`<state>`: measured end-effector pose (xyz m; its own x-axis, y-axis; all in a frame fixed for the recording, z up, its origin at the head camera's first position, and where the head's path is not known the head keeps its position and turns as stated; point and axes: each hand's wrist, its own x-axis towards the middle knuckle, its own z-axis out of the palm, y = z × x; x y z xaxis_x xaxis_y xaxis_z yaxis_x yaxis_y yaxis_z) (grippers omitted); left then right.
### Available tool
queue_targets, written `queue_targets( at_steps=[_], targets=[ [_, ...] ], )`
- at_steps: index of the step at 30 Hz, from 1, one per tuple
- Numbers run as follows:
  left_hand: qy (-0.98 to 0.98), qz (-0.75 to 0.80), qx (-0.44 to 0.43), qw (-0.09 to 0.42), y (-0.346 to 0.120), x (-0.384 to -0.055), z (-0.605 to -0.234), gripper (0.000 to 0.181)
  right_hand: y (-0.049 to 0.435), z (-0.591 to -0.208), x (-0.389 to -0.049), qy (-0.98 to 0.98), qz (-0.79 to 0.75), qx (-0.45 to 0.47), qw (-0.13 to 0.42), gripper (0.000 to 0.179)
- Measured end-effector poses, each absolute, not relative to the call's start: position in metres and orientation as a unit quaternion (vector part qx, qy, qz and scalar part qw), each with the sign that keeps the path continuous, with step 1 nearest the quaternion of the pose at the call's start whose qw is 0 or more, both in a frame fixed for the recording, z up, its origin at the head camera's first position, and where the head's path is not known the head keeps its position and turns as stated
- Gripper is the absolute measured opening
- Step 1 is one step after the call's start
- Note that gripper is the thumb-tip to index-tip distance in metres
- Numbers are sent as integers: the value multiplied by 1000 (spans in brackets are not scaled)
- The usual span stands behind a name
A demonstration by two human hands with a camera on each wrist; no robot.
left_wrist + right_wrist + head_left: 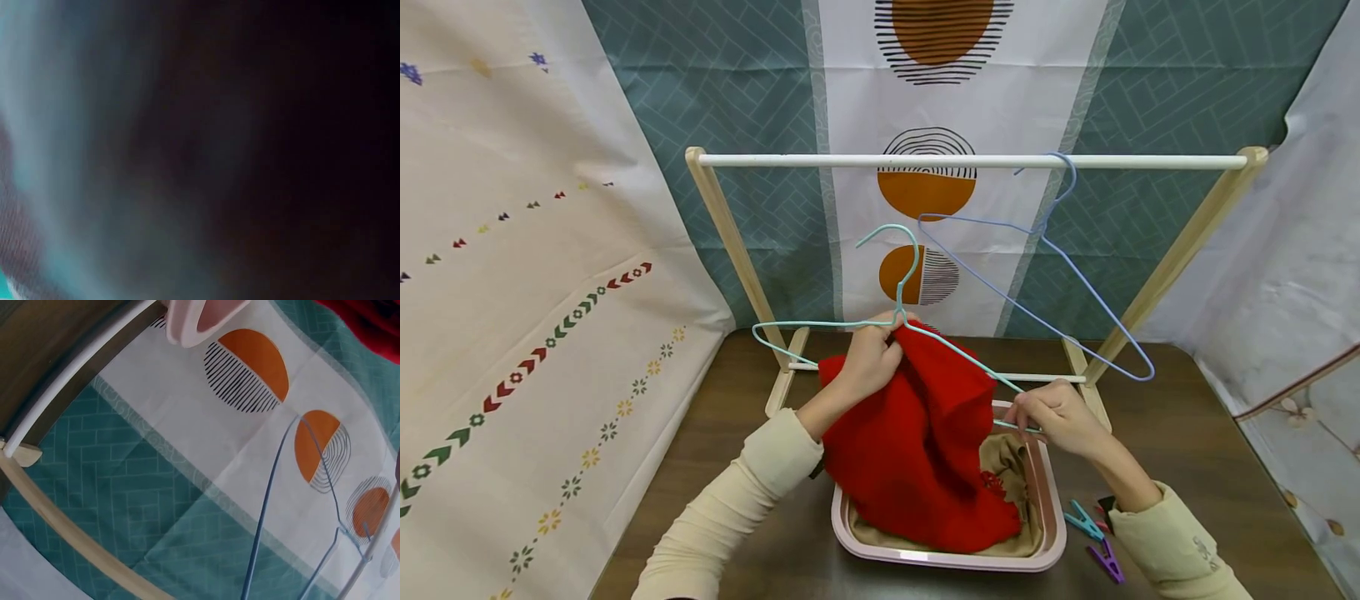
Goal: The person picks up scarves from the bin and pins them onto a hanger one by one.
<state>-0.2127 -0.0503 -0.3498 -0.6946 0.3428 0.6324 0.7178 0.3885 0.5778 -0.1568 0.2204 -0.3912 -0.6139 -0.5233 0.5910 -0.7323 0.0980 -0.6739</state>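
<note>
A red knitted garment (917, 450) hangs from my left hand (868, 358), its lower part drooping into the pink basin (951, 561). That hand grips the cloth just under the neck of a mint-green hanger (958, 354), with fingers partly hidden behind it. The hanger's right arm runs in front of the cloth; its left arm sticks out bare. At the hanger's right end, my right hand (1060, 417) pinches the wire. In the right wrist view, a bit of the red garment (375, 328) shows at the top corner. The left wrist view is dark and blurred.
A wooden rack with a white rod (790, 161) stands behind, bearing a blue hanger (1090, 287) on its right half. Brown cloth (1007, 458) lies in the basin. Clothespins, one teal (1084, 522) and one purple (1106, 562), lie right of it, near my right sleeve.
</note>
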Motion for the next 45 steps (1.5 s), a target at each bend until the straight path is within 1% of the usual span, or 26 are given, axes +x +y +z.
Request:
queue_targets(
  at_steps=[4,6,8,13,15,18,20,22,24,27,29,32,34,41,45],
  targets=[
    [-811,-453,-288,233,-43,-220,-344,29,222,-389,-155,-733,516,432,96,46],
    [-832,-432,-268,223,-40,-226,-340,32,222,-386,-153,-738,516,426,91,48],
    [-862,-399,-247,192,-38,-231,-336,35,221,-382,-151,-740,522,416,88,49],
    [-919,-313,-218,96,-39,-234,-329,33,219,-378,-149,-742,554,371,70,48],
    [-928,-295,-214,80,-42,-230,-327,35,219,-378,-149,-744,562,356,64,47],
    [-932,-278,-217,80,-48,-219,-326,41,221,-377,-150,-742,570,348,60,46],
    [-933,-265,-224,94,-53,-209,-326,41,224,-377,-150,-744,568,346,68,46],
    [-931,-247,-239,123,-59,-198,-328,41,226,-376,-151,-742,567,351,69,46],
    [-924,-230,-256,166,-65,-187,-331,38,228,-375,-151,-742,564,357,67,46],
    [-903,-212,-278,251,-75,-174,-335,32,231,-372,-151,-736,568,363,57,45],
    [-886,-207,-289,298,-80,-169,-337,30,233,-370,-151,-731,573,368,51,46],
    [-868,-203,-301,340,-88,-166,-339,28,236,-369,-151,-725,576,375,50,46],
    [-861,-203,-311,347,-94,-165,-340,27,238,-370,-151,-721,577,380,49,46],
    [-841,-170,-397,326,-116,-166,-350,34,247,-369,-146,-739,550,384,59,48],
    [-830,-155,-418,334,-126,-163,-356,31,254,-370,-146,-745,532,398,62,50]
  ],
)
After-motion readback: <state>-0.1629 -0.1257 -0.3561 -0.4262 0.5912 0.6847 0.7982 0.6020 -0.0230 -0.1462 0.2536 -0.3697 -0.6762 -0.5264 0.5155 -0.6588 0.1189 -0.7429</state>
